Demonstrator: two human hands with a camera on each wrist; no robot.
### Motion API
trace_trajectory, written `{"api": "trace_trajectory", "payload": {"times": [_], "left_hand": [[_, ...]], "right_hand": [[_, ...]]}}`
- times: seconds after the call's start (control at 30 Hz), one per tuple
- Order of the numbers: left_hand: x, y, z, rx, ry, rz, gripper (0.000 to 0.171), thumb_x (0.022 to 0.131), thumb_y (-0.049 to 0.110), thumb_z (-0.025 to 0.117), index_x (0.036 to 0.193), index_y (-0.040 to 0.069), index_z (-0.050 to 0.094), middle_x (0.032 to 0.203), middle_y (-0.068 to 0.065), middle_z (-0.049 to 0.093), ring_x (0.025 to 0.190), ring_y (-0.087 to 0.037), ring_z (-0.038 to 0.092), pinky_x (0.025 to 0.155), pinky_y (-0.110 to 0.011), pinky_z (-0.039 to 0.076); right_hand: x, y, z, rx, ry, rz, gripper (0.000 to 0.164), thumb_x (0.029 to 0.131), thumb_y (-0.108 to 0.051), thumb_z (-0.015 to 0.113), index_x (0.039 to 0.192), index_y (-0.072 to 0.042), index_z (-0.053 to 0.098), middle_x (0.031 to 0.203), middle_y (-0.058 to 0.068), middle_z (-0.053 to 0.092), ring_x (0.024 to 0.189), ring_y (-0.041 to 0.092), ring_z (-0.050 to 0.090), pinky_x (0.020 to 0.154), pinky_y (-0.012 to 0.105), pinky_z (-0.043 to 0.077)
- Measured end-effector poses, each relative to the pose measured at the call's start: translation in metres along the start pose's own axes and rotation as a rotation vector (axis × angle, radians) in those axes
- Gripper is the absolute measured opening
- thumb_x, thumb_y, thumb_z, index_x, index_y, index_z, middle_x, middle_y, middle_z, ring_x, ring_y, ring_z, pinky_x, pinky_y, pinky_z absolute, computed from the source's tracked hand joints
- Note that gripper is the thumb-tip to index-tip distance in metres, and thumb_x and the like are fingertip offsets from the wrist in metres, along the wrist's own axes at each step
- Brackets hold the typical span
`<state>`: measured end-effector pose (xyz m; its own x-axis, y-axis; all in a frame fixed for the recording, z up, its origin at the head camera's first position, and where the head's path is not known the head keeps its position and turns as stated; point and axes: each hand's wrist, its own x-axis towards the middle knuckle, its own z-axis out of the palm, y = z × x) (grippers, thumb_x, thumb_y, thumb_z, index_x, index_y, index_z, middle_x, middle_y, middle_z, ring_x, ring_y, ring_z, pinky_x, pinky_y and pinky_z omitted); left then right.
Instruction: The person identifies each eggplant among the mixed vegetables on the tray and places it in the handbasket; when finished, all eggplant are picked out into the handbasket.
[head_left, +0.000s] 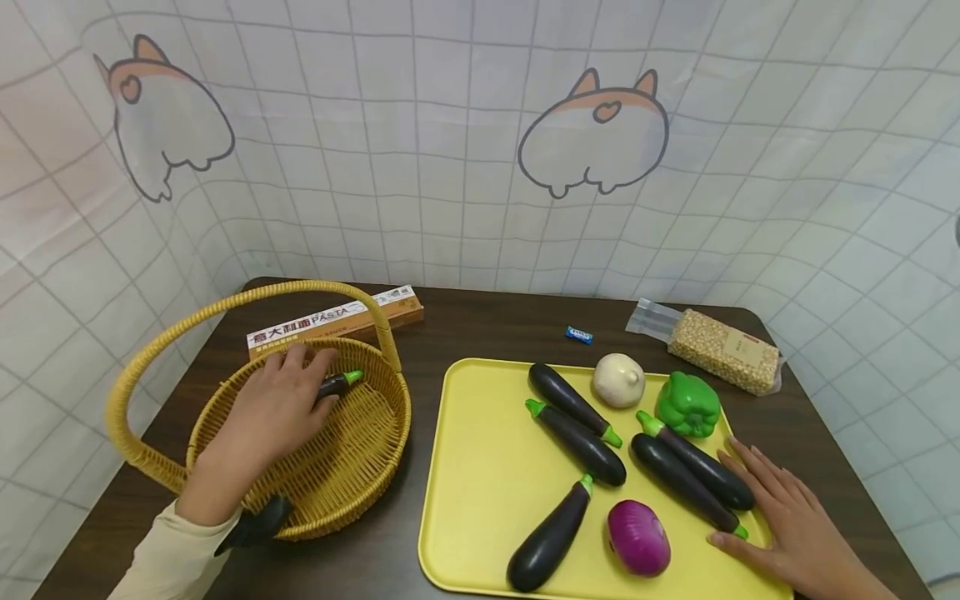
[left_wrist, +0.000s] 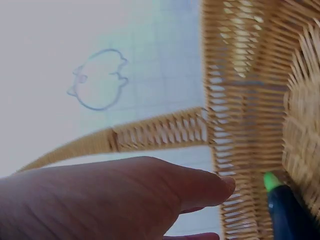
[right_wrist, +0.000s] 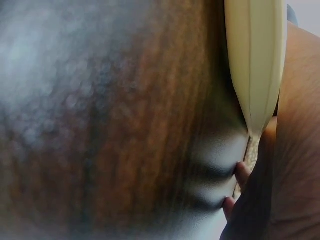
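My left hand (head_left: 279, 407) reaches into a round wicker basket (head_left: 356, 446) with a tall arched handle. An eggplant (head_left: 333, 387) with a green stem lies inside by the far wall, partly hidden under the fingers. In the left wrist view, a gap shows between the thumb (left_wrist: 207, 189) and that eggplant (left_wrist: 287, 212). My right hand (head_left: 798, 529), fingers spread, rests at the right edge of a yellow tray (head_left: 468, 475). Close to its fingertips lie two eggplants side by side, one of them the upper eggplant (head_left: 708, 467).
The tray also carries several other eggplants, a white onion (head_left: 618, 381), a green bell pepper (head_left: 687, 406) and a purple onion (head_left: 638, 537). Behind the basket lies a pasta box (head_left: 405, 307). A small blue packet (head_left: 579, 335) and a bag of grain (head_left: 723, 350) lie behind the tray.
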<state>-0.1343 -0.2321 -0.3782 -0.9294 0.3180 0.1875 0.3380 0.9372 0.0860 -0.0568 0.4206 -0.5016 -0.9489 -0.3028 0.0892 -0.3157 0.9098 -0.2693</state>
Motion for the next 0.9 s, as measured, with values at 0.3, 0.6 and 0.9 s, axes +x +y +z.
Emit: {"api": "trace_trajectory", "payload": {"times": [0.3, 0.6, 0.9], "left_hand": [[-0.006, 0.03, -0.019, -0.053, 0.111, 0.077, 0.049, 0.094, 0.017, 0.08, 0.135, -0.002, 0.061, 0.125, -0.03, 0.057, 0.101, -0.05, 0.06, 0.08, -0.061, 0.053], [-0.008, 0.059, -0.029, -0.048, 0.164, 0.11, 0.046, 0.094, 0.017, 0.08, 0.134, 0.003, 0.063, 0.119, -0.024, 0.06, 0.094, -0.044, 0.061, 0.072, -0.055, 0.055], [0.004, 0.087, -0.014, -0.061, 0.199, 0.199, 0.048, 0.095, 0.02, 0.08, 0.138, 0.006, 0.063, 0.12, -0.018, 0.061, 0.1, -0.039, 0.061, 0.078, -0.051, 0.056]], "right_hand": [[-0.001, -0.001, 0.0, 0.006, 0.026, -0.009, 0.103, 0.088, -0.053, 0.083, 0.169, -0.023, 0.028, 0.175, 0.001, 0.012, 0.156, 0.042, 0.016, 0.119, 0.063, -0.011], [-0.001, -0.001, 0.002, 0.001, 0.014, 0.016, 0.103, 0.088, -0.056, 0.081, 0.169, -0.023, 0.027, 0.176, 0.001, 0.012, 0.156, 0.043, 0.016, 0.119, 0.058, -0.015], [-0.001, -0.001, 0.001, 0.008, 0.003, 0.021, 0.102, 0.089, -0.055, 0.08, 0.17, -0.024, 0.025, 0.176, 0.002, 0.011, 0.156, 0.043, 0.014, 0.118, 0.064, -0.013]]}}
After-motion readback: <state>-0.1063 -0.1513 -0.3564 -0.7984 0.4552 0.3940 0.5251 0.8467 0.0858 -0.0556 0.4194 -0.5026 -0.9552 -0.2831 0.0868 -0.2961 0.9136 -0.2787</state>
